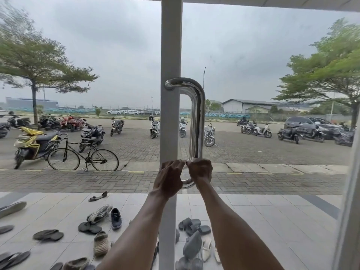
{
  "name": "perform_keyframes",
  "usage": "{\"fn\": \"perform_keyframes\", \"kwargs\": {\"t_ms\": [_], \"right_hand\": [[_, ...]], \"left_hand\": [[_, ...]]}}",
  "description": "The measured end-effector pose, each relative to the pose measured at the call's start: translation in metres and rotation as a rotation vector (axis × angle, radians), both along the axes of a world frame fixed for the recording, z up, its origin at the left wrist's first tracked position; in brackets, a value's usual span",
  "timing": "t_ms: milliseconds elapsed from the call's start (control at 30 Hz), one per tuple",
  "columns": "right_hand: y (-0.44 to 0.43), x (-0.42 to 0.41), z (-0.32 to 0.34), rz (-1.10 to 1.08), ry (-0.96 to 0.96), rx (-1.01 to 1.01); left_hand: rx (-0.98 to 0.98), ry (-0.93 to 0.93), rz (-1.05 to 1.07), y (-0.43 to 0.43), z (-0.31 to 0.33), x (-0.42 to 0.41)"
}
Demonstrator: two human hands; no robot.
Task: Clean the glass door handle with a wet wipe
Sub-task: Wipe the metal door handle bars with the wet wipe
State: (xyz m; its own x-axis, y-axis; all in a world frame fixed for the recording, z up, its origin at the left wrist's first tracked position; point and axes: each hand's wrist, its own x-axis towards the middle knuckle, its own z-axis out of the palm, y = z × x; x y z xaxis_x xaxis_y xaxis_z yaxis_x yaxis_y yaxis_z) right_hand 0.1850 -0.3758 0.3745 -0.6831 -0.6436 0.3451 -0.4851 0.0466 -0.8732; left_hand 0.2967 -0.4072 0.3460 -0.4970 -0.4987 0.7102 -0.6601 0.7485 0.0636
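A chrome D-shaped door handle [198, 121] is fixed to the white door frame [171, 45] between two glass panes. My right hand [200, 170] is closed around the bottom of its upright bar. My left hand [169, 178] is curled in front of the frame, and its fingertips meet those of the right hand. Only a thin pale sliver of the wet wipe [188, 162] shows where the two hands meet; the rest is hidden inside the fingers. The handle's lower bend [188, 185] peeks out between my wrists.
Through the glass lie several shoes and sandals [101, 215] on pale tiles. Beyond them are a bicycle [82, 155], parked motorbikes and a car on a paved lot. A second white frame [348, 211] stands at the right edge.
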Motion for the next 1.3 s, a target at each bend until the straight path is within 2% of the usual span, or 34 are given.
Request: {"fn": "perform_keyframes", "kwargs": {"t_ms": [133,333,433,533,633,833,1000,1167,1300], "right_hand": [[0.0,0.003,-0.016,0.019,-0.044,-0.01],[-0.005,0.001,-0.023,0.023,-0.067,-0.048],[-0.004,0.007,-0.024,-0.072,-0.113,-0.094],[-0.006,0.017,-0.032,-0.148,-0.151,-0.163],[-0.006,0.028,-0.041,-0.196,-0.337,-0.195],[-0.011,0.037,-0.046,-0.151,-0.658,-0.161],[-0.012,0.021,-0.054,0.054,-0.719,-0.134],[-0.012,0.009,-0.053,0.243,-0.693,-0.154],[-0.007,0.001,-0.053,0.381,-0.665,-0.207]], "left_hand": [[0.028,0.036,-0.003,0.009,-0.032,-0.002],[-0.065,0.243,0.006,0.008,-0.053,-0.014],[-0.046,0.288,0.025,0.004,-0.051,-0.015],[-0.035,0.461,0.041,-0.002,-0.049,-0.008],[-0.036,0.553,0.035,-0.005,-0.051,0.002],[-0.065,0.438,0.081,-0.009,-0.049,0.01],[-0.193,0.209,-0.063,0.002,-0.064,0.001],[-0.235,0.206,-0.136,0.007,-0.074,-0.011],[-0.369,0.173,-0.14,0.002,-0.073,-0.015]]}}
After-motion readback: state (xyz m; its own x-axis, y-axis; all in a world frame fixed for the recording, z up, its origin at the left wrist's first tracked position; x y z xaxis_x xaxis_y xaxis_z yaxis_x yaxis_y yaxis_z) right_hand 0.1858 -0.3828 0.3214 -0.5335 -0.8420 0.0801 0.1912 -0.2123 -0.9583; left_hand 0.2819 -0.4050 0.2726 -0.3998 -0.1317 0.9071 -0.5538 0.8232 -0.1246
